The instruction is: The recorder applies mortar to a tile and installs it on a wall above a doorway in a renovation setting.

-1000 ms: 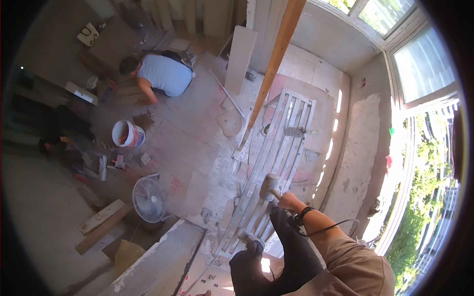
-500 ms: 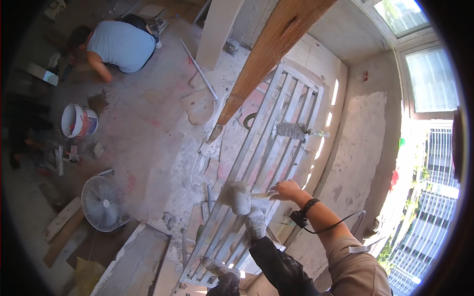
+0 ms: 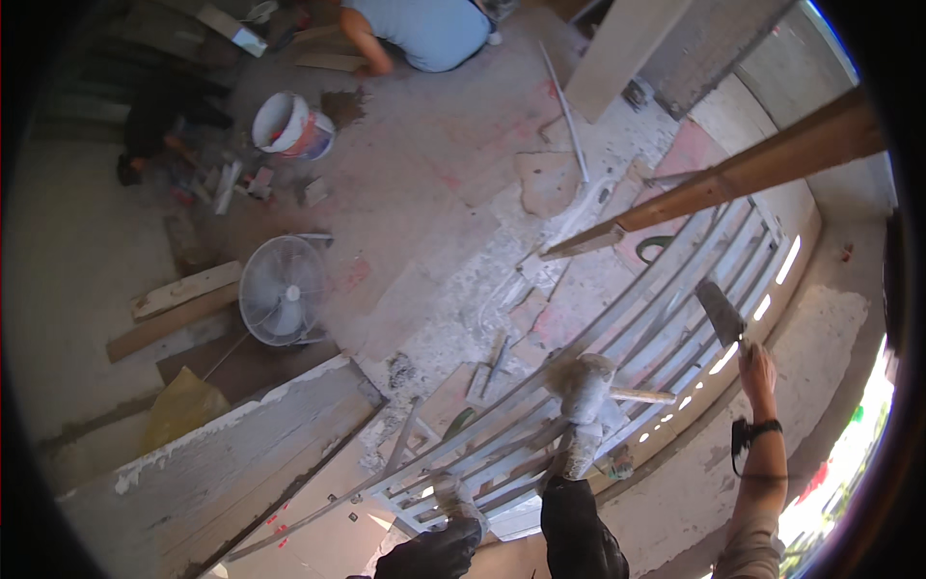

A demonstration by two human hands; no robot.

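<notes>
My right hand (image 3: 759, 376) is closed around the handle of a trowel (image 3: 721, 314), whose grey, smeared blade points up and left over the far end of a metal slatted frame (image 3: 666, 318). My dusty shoes, one at the middle (image 3: 584, 391) and one lower left (image 3: 453, 497), stand on the slats. Beside the middle shoe lies a wooden-handled tool (image 3: 644, 396); its head is hidden. My left hand is outside the picture.
A wooden beam (image 3: 733, 188) slants across at the upper right. On the floor below are a fan (image 3: 284, 289), a paint bucket (image 3: 292, 125), planks (image 3: 183, 292) and rubble. A person in a light blue shirt (image 3: 420, 34) crouches at the top; another in dark clothes (image 3: 174, 116) is at left.
My right hand has left the wooden handle and taken hold of the trowel, which lay on the slats before. The view has swung, so the room sits further right.
</notes>
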